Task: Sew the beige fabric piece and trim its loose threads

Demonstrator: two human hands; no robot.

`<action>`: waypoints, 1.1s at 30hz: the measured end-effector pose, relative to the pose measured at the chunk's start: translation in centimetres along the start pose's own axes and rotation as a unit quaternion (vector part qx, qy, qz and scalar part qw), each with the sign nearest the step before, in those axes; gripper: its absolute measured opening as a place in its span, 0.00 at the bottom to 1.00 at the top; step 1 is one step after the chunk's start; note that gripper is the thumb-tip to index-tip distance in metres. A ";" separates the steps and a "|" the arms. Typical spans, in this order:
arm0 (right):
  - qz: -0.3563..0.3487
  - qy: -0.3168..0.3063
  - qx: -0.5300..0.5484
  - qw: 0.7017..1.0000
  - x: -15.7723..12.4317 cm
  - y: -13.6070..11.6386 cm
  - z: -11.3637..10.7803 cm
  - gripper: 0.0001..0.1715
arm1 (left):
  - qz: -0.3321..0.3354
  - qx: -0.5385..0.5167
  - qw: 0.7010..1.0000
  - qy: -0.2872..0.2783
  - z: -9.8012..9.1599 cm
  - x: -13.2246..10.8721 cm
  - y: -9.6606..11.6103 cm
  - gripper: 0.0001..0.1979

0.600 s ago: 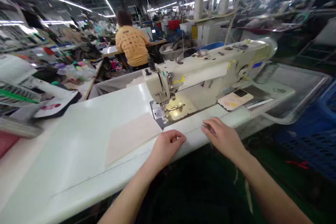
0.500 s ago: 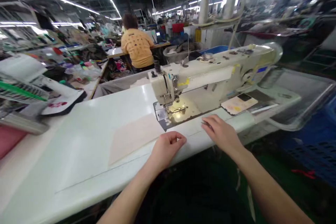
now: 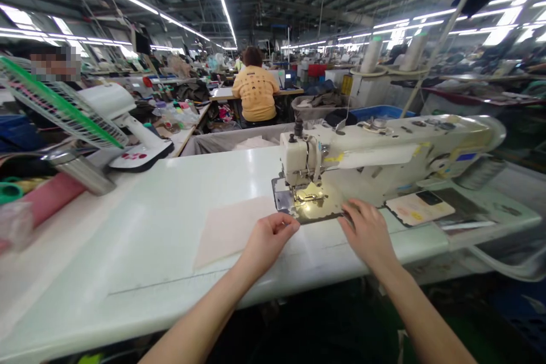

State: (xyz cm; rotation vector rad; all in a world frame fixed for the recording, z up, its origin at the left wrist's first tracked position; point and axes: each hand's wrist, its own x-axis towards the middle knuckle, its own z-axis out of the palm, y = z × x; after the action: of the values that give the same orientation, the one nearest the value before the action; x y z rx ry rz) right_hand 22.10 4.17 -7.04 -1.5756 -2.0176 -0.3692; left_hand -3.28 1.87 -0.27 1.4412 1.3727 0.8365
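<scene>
Pale pink fabric (image 3: pixel 232 233) lies flat on the white sewing table (image 3: pixel 140 222), its far corner just beside the steel needle plate (image 3: pixel 309 202) of the industrial sewing machine (image 3: pixel 375 151). Both hands have drawn nearer that plate since a moment ago, while the fabric stays put. The left hand (image 3: pixel 268 242) is curled at the fabric's right edge, though whether it pinches cloth I cannot tell. The right hand (image 3: pixel 367 233) rests open at the plate's front edge, showing nothing held.
</scene>
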 end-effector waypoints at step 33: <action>0.252 -0.138 0.254 0.923 8.2 -4.0 5.1 0.25 | 0.150 0.270 0.946 0.096 1.2 10.0 -2.2 0.13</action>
State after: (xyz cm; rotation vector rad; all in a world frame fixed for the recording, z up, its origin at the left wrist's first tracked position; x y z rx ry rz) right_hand 15.68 12.35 -6.06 -1.7737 -1.6141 0.5589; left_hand -1.50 11.33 -4.01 2.0773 1.6355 0.8436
